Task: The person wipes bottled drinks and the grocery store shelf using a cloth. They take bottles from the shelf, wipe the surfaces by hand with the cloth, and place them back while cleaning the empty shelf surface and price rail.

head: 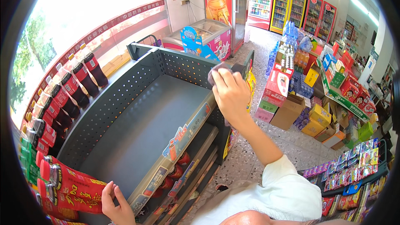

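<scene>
My right hand (229,93) grips a dark greyish-purple cloth (215,72) at the far right corner of a dark metal store shelf (140,115). The cloth is bunched under the fingers, against the top of the shelf's perforated end panel (184,67). At the near end, my left hand (117,206) holds nothing, its fingers loosely bent and a little apart. It is beside large red-labelled drink bottles (75,190) with red caps; whether it touches them I cannot tell. Price labels (187,131) line the shelf's front edge.
Cola bottles (72,84) stand in a row behind the shelf's back panel, by the window. Red-capped jars or bottles (175,172) sit on a lower shelf. Stacked cartons (275,90) and a snack rack (350,165) flank the speckled floor (240,159). A chest freezer (215,34) is beyond.
</scene>
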Available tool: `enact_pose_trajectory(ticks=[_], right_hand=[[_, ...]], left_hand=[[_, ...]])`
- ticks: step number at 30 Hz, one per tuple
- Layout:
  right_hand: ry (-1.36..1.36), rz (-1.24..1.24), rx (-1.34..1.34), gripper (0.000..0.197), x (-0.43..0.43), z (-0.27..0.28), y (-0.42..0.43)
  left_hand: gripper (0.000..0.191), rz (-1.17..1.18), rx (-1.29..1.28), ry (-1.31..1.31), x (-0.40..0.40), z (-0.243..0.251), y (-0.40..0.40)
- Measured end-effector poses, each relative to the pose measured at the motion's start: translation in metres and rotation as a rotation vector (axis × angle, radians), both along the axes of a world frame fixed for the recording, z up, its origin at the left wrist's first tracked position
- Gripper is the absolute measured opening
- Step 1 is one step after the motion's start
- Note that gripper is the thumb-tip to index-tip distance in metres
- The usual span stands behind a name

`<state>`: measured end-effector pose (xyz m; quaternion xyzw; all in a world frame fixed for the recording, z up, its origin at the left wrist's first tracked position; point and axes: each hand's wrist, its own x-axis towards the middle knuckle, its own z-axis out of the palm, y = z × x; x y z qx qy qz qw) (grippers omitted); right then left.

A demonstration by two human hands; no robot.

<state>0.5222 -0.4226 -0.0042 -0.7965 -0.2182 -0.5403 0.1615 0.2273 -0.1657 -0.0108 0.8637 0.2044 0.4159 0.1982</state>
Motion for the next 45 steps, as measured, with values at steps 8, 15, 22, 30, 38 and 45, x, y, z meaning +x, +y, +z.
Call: enact_pose_trajectory(ticks=[8,15,22,30,38,45], right_hand=[[0.103,-0.212,-0.133,0.021,0.006,-0.021,0.012],[0.121,0.006,0.01,0.029,-0.017,-0.039,-0.001],[-0.003,-0.184,0.033,0.025,-0.016,-0.039,-0.004],[0.22,-0.274,-0.023,0.015,-0.018,-0.085,0.006],[0.568,-0.106,0.059,0.029,-0.024,-0.15,0.01],[0.403,0.213,0.363,0.034,-0.046,-0.163,0.008]], left_hand=[[0.019,0.037,0.004,-0.026,-0.004,-0.008,0.002],[0.016,-0.034,-0.008,-0.031,0.0,-0.014,0.007],[0.016,0.007,-0.03,-0.027,0.0,-0.01,0.004],[0.015,0.003,-0.062,-0.032,-0.001,-0.008,0.001],[0.015,-0.004,-0.041,0.001,0.001,-0.006,0.001],[0.015,0.027,-0.015,0.031,0.001,-0.008,0.003]])
